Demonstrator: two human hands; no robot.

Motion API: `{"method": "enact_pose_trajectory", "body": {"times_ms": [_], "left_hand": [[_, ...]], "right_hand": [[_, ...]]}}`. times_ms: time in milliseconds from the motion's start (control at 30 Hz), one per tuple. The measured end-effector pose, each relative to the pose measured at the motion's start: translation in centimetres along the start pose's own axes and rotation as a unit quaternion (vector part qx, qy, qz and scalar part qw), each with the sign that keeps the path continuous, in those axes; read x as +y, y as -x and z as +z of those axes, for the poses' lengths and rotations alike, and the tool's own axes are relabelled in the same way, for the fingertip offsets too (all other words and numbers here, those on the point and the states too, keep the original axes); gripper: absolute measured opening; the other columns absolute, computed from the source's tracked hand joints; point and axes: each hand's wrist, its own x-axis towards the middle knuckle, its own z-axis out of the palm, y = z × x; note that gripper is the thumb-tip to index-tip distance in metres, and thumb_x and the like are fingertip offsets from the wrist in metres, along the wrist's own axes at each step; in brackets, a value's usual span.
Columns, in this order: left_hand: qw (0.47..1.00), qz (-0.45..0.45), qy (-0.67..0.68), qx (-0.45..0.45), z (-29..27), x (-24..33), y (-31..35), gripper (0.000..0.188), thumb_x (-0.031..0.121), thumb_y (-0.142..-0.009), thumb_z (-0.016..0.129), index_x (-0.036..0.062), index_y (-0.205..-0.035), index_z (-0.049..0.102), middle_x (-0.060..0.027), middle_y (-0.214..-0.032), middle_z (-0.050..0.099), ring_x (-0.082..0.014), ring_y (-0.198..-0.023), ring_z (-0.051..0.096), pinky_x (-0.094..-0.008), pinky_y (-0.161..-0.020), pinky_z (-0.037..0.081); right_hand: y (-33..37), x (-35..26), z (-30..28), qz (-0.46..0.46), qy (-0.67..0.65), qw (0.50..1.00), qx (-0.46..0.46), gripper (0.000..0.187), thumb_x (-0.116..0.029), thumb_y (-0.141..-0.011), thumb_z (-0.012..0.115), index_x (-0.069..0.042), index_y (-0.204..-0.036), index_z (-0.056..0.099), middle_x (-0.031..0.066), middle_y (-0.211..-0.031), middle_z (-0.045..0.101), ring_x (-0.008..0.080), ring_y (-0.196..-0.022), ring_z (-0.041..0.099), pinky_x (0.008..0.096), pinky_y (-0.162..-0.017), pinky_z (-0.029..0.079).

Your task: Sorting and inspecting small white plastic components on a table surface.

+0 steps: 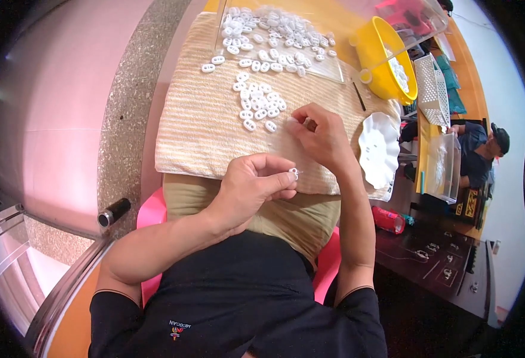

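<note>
My left hand (255, 182) is over the near edge of the towel, thumb and fingers closed on a small white two-hole piece (293, 173). A thin clear bit seems to stick out of its side. My right hand (322, 134) is higher and to the right, low over the towel, with thumb and forefinger pinched together. What they hold, if anything, cannot be made out. Just left of those fingertips lies a small heap of white oval two-hole pieces (259, 101). Many more such pieces (268, 30) lie farther back, on and around a clear plastic sheet or tray (325, 73).
A striped towel (196, 131) covers the work surface. At the right are a white scalloped dish (379, 152), a thin black stick (359, 96) and a yellow tub (376, 53) holding white pieces. Beyond stands a white perforated basket (432, 89); a person (474, 149) sits at another table.
</note>
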Motion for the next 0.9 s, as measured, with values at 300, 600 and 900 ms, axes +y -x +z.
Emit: {"method": "enact_pose_trajectory", "body": {"times_ms": [300,600,900], "left_hand": [[1.0,0.012,0.021,0.017,0.0,0.1,-0.2,0.016,0.004,-0.088,0.065,0.0001,-0.103,0.062,-0.0085,-0.088,0.068,-0.0136,-0.077,0.067,-0.0251,-0.071,0.056],[0.999,0.01,0.019,0.03,-0.3,0.2,-0.5,0.015,0.003,-0.088,0.064,0.0001,-0.103,0.062,-0.0076,-0.09,0.067,-0.013,-0.079,0.066,-0.026,-0.073,0.057],[0.999,0.005,0.018,0.028,-0.3,0.3,-0.7,0.016,0.006,-0.088,0.065,0.0005,-0.103,0.062,-0.0067,-0.09,0.068,-0.0119,-0.078,0.065,-0.0255,-0.073,0.056]], "right_hand": [[2.6,1.8,-0.3,0.019,-0.197,0.98,0.02,0.022,-0.008,-0.088,0.066,0.0,-0.108,0.063,0.002,-0.078,0.06,0.0085,-0.068,0.053,0.0239,-0.063,0.044],[5.1,2.4,0.1,0.034,-0.368,0.929,-0.035,0.031,-0.001,-0.087,0.066,0.005,-0.117,0.058,0.0013,-0.09,0.062,0.007,-0.078,0.058,0.021,-0.07,0.049],[6.4,1.7,0.7,0.042,-0.419,0.906,-0.034,0.031,-0.005,-0.084,0.071,0.0,-0.114,0.062,-0.0034,-0.085,0.059,0.0026,-0.074,0.053,0.0177,-0.065,0.043]]}}
